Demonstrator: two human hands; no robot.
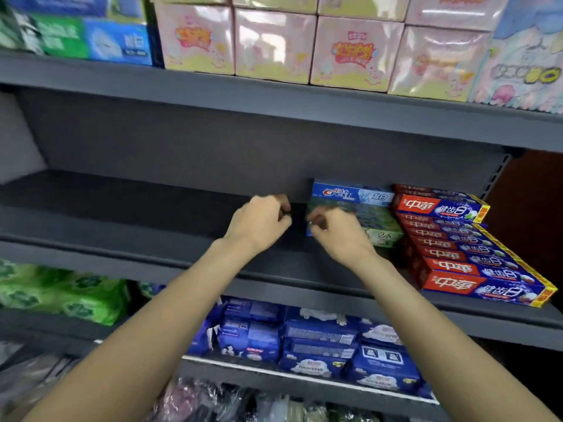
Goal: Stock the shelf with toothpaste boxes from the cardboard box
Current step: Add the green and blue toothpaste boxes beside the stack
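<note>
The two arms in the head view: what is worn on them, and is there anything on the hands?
Both forearms are bare as far as the picture shows; no sleeve, watch or bracelet is visible. The left hand wears no glove. The right hand wears no glove either; a small bright speck shows near its fingers, maybe a ring, but it is too small to tell.

A dark grey metal shelf (128,214) runs across the middle of the view. Toward its right end lies a stack of blue and green Crest toothpaste boxes (350,193), set lengthwise against the back panel. Just beside them, at the far right, red and blue toothpaste boxes (457,260) lie in a stepped pile, their ends reaching past the shelf's front edge.
</note>
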